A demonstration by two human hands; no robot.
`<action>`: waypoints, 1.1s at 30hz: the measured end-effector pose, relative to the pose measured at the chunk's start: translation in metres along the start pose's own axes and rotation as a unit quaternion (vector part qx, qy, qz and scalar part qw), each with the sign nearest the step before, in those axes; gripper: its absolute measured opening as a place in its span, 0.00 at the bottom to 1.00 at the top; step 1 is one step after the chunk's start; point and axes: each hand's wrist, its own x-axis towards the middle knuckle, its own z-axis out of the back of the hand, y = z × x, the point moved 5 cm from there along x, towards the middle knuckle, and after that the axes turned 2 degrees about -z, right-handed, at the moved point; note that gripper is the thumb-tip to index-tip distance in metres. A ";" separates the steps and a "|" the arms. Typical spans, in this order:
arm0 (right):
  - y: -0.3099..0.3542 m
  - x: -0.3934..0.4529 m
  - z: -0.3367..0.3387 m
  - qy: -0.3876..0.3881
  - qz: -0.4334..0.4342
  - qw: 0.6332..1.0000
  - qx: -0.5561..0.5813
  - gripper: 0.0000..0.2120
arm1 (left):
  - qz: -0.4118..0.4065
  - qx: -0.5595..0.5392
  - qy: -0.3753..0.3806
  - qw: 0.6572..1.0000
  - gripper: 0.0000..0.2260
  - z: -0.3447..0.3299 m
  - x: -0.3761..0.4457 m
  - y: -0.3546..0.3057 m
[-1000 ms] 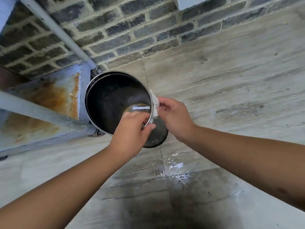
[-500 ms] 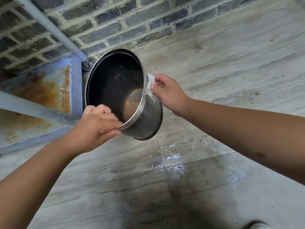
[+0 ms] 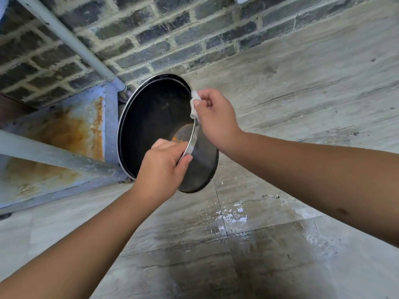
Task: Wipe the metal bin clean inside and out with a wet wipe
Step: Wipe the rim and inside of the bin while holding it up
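Wipe [image 3: 195, 104] on bin [image 3: 151, 126] rim (both hands)

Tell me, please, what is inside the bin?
The bin looks empty: dark inner walls with an orange rust-like patch near the bottom. The left hand, gripping the rim, covers part of the interior.

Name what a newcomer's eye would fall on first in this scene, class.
The dark-mouthed metal bin at centre, tilted toward the camera. The left hand grips its near rim; the right hand pinches a white wet wipe on the right rim. A rust-stained blue metal frame stands left.
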 end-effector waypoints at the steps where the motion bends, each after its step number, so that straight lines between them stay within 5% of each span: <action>1: 0.001 0.012 -0.001 -0.008 -0.020 1.000 0.000 0.07 | -0.003 0.001 0.000 1.000 0.10 0.000 0.000 0.001; 9: -0.008 0.040 0.011 -0.011 -0.115 0.993 0.022 0.07 | -0.128 -0.016 0.107 0.986 0.10 0.016 -0.029 0.029; 13: -0.013 0.014 0.023 0.027 -0.099 0.993 0.050 0.07 | -0.091 0.043 0.132 0.986 0.06 0.036 -0.034 0.060; 18: -0.001 -0.008 0.016 0.065 -0.085 0.987 0.120 0.03 | -0.027 0.050 0.121 0.991 0.18 0.037 -0.009 0.053; 23: 0.002 -0.004 0.014 0.043 -0.063 0.993 0.085 0.03 | -0.012 0.025 0.025 0.999 0.08 0.013 0.049 -0.001; 27: -0.003 0.010 0.009 0.015 -0.085 0.994 0.070 0.03 | 0.037 0.003 0.036 0.999 0.05 0.007 0.054 0.005; 33: -0.002 0.033 0.005 0.050 -0.141 0.982 0.117 0.05 | -0.075 0.062 0.126 0.987 0.06 0.011 0.047 0.000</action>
